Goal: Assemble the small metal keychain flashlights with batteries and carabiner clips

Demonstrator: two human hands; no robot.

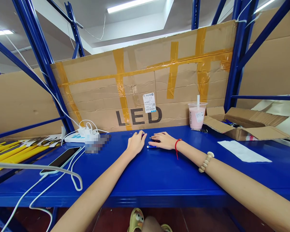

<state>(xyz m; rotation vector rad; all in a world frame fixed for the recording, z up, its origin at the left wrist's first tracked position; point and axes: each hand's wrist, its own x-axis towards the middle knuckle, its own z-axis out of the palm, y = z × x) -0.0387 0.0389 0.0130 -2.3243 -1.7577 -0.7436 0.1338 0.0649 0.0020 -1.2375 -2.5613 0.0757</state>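
My left hand [136, 143] rests on the blue shelf [145, 175] with its fingers curled down and pressed together. A small dark bit shows by its fingertips; what it is stays hidden. Just to the right, my right hand [163, 141] lies palm down, fingers stretched out toward the left hand. A blue pen [152, 147] lies on the shelf below its fingers. Something dark, perhaps another pen, is partly covered under the same fingers. The right wrist wears a red string and a beaded bracelet.
A cup of pink drink [196, 117] with a straw stands at the back right, beside an open cardboard box [244, 124]. White paper [244, 150] lies in front. On the left are a phone [61, 159], cables, a power strip [74, 137] and yellow tools [19, 153]. Cardboard [99, 100] backs the shelf.
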